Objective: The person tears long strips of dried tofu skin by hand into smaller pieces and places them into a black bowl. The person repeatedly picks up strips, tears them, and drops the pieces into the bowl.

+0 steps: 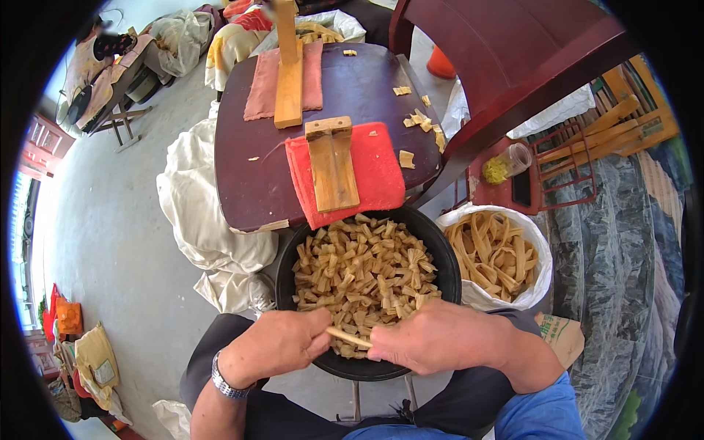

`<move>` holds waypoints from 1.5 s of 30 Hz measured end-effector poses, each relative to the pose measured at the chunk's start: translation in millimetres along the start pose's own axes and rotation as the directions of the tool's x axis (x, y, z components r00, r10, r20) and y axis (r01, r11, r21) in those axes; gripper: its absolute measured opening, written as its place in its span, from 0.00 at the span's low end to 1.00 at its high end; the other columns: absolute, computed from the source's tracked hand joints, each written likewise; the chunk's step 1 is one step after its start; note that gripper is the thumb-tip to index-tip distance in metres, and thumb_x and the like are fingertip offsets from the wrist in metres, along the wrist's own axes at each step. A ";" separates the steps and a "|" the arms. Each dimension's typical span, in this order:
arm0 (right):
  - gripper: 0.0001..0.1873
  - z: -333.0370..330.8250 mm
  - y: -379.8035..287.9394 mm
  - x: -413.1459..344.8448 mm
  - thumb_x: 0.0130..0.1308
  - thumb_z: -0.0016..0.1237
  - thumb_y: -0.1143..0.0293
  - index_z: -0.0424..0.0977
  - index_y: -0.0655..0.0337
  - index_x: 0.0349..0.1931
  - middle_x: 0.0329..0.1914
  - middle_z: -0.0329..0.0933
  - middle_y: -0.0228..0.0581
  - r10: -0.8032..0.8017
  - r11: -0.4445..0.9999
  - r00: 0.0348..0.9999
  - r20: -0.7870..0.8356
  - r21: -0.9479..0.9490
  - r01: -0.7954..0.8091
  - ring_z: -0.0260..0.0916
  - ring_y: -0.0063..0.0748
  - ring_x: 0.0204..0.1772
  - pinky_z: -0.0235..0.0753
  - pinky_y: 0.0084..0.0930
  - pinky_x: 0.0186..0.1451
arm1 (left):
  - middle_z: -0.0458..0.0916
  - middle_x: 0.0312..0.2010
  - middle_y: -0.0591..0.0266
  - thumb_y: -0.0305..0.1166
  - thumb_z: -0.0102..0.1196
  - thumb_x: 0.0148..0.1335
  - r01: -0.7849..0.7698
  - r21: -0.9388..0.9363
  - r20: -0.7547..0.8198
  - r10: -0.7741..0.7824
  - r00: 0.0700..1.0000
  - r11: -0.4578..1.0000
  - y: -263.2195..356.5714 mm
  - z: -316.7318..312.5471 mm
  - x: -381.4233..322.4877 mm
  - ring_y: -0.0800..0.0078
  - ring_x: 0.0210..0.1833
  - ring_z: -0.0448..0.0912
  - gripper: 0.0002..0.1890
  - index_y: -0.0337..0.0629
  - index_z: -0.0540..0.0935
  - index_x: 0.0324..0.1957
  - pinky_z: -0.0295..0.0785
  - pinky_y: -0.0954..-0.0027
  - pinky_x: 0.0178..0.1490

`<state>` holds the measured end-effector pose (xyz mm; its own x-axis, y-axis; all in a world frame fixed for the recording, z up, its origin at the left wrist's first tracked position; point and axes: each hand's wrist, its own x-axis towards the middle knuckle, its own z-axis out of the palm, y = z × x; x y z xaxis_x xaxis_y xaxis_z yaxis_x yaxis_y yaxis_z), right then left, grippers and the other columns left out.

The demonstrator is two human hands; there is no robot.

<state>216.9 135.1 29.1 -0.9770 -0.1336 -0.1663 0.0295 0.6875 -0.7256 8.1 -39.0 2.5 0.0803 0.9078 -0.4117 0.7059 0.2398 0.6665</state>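
Note:
My left hand, with a metal watch on its wrist, and my right hand pinch a narrow tan strip stretched between them. They are over the near rim of a round black tub. Many knotted, dried tan strip pieces fill the tub. Behind it, a wooden block fitting lies on a red cloth on a dark red chair seat. To the tub's right, a white sack holds long, loose tan strips.
A second wooden fitting stands on a pink cloth. Small tan scraps lie on the seat's right side. A clear jar lies beside a dark phone-like object on a red stool. White cloth drapes at the left.

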 end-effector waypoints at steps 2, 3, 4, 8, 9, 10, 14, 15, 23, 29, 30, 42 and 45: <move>0.15 -9.7 5.0 4.4 0.77 0.47 0.56 0.70 0.56 0.35 0.15 0.69 0.42 0.023 0.999 0.995 -0.094 -0.029 -0.026 0.74 0.50 0.20 0.73 0.41 0.22 | 0.77 0.26 0.45 0.39 0.54 0.72 -0.040 -0.161 -0.120 0.020 0.993 0.986 -0.4 -6.4 2.8 0.42 0.31 0.78 0.12 0.40 0.74 0.39 0.74 0.51 0.35; 0.14 -15.5 8.4 6.9 0.77 0.48 0.56 0.70 0.56 0.36 0.15 0.70 0.40 0.035 0.998 0.989 -0.144 -0.047 -0.042 0.74 0.48 0.19 0.73 0.40 0.21 | 0.77 0.27 0.44 0.39 0.55 0.73 -0.073 -0.236 -0.182 0.029 0.983 0.969 -0.4 -12.4 5.6 0.43 0.32 0.77 0.12 0.40 0.74 0.40 0.74 0.52 0.36; 0.13 -16.5 14.2 9.4 0.76 0.49 0.57 0.73 0.56 0.37 0.15 0.70 0.38 0.059 0.997 0.973 -0.225 -0.044 -0.071 0.74 0.45 0.18 0.73 0.39 0.21 | 0.76 0.31 0.57 0.39 0.53 0.76 0.010 -0.279 -0.114 -0.043 0.993 0.960 1.0 -21.3 8.1 0.65 0.35 0.76 0.12 0.40 0.78 0.49 0.73 0.65 0.41; 0.12 -30.0 42.8 27.2 0.72 0.55 0.64 0.82 0.62 0.46 0.31 0.80 0.39 -0.028 0.959 0.835 -0.549 -0.250 -0.132 0.81 0.43 0.31 0.82 0.36 0.32 | 0.73 0.40 0.67 0.35 0.48 0.80 -0.157 -0.408 -0.332 0.014 0.943 0.900 5.1 -44.8 30.8 0.76 0.45 0.74 0.15 0.36 0.76 0.60 0.71 0.71 0.50; 0.13 -34.8 46.8 36.8 0.70 0.57 0.64 0.83 0.61 0.50 0.36 0.83 0.40 -0.039 0.951 0.809 -0.586 -0.270 -0.150 0.82 0.43 0.33 0.82 0.35 0.35 | 0.73 0.38 0.60 0.33 0.51 0.78 -0.215 -0.410 -0.456 0.005 0.890 0.886 -0.8 -46.1 36.8 0.70 0.41 0.74 0.14 0.35 0.78 0.58 0.71 0.69 0.47; 0.13 -39.8 49.1 43.3 0.70 0.57 0.65 0.83 0.60 0.51 0.37 0.83 0.40 -0.034 0.941 0.789 -0.614 -0.285 -0.181 0.82 0.42 0.33 0.83 0.35 0.36 | 0.74 0.39 0.59 0.32 0.52 0.77 -0.242 -0.295 -0.551 0.042 0.834 0.924 -4.8 -50.8 46.7 0.70 0.41 0.75 0.14 0.35 0.79 0.57 0.72 0.69 0.48; 0.13 -50.9 80.9 69.4 0.68 0.58 0.67 0.83 0.58 0.51 0.37 0.83 0.40 -0.121 0.900 0.668 -0.734 -0.365 -0.238 0.82 0.40 0.38 0.83 0.33 0.38 | 0.79 0.39 0.58 0.29 0.57 0.72 -0.213 -0.244 -0.735 -0.037 0.677 0.946 -2.5 -66.8 79.0 0.67 0.41 0.79 0.10 0.36 0.84 0.51 0.74 0.68 0.47; 0.13 -51.5 85.8 75.9 0.67 0.58 0.68 0.83 0.58 0.51 0.37 0.83 0.39 -0.149 0.894 0.642 -0.752 -0.380 -0.238 0.82 0.39 0.38 0.83 0.33 0.39 | 0.79 0.38 0.58 0.29 0.58 0.72 -0.198 -0.232 -0.762 -0.051 0.645 0.952 -7.0 -67.6 85.5 0.66 0.40 0.79 0.10 0.37 0.85 0.50 0.75 0.68 0.47; 0.07 -35.1 116.0 77.1 0.68 0.56 0.65 0.84 0.56 0.39 0.32 0.81 0.36 0.092 0.768 0.758 -0.646 -0.438 -0.467 0.80 0.41 0.38 0.81 0.38 0.41 | 0.83 0.34 0.50 0.29 0.63 0.63 0.086 0.014 -0.800 -0.041 0.598 0.996 -27.1 -51.2 101.4 0.54 0.36 0.82 0.06 0.38 0.88 0.39 0.76 0.61 0.42; 0.09 -30.5 78.9 65.1 0.65 0.59 0.67 0.85 0.59 0.43 0.39 0.84 0.39 0.050 0.963 0.729 -0.683 -0.162 -0.217 0.81 0.41 0.45 0.81 0.35 0.46 | 0.81 0.34 0.65 0.35 0.56 0.75 -0.127 -0.739 -0.438 -0.329 0.837 0.661 -12.7 -49.7 75.6 0.70 0.41 0.85 0.15 0.33 0.78 0.54 0.79 0.70 0.46; 0.10 -34.3 75.9 64.6 0.66 0.60 0.70 0.85 0.62 0.45 0.39 0.84 0.39 0.057 0.980 0.707 -0.705 -0.096 -0.175 0.82 0.37 0.43 0.80 0.29 0.46 | 0.80 0.35 0.66 0.35 0.55 0.76 -0.175 -0.845 -0.368 -0.311 0.876 0.505 -10.3 -52.1 70.0 0.71 0.42 0.85 0.17 0.32 0.76 0.57 0.79 0.70 0.48; 0.12 -55.2 41.8 65.2 0.81 0.44 0.63 0.74 0.62 0.46 0.25 0.64 0.23 0.470 0.611 0.744 -0.475 0.783 0.115 0.59 0.12 0.25 0.60 0.11 0.27 | 0.83 0.48 0.58 0.41 0.44 0.80 -0.345 -0.925 -0.355 -0.044 0.934 0.157 -4.8 -34.7 57.5 0.64 0.52 0.83 0.19 0.34 0.74 0.60 0.77 0.63 0.60; 0.13 -54.5 43.1 61.9 0.79 0.48 0.61 0.78 0.63 0.43 0.26 0.68 0.23 0.424 0.685 0.733 -0.533 0.718 0.126 0.63 0.12 0.26 0.65 0.13 0.29 | 0.83 0.50 0.56 0.47 0.43 0.81 -0.231 -0.802 -0.346 -0.114 0.931 0.551 4.1 -34.7 53.3 0.68 0.54 0.81 0.24 0.34 0.77 0.59 0.75 0.64 0.63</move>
<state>146.2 195.3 23.9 -0.8158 0.5736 -0.0734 0.0487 -0.0582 -0.9971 -9.2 22.3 4.9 -0.2497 0.9370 -0.2443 -0.1939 0.1987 0.9607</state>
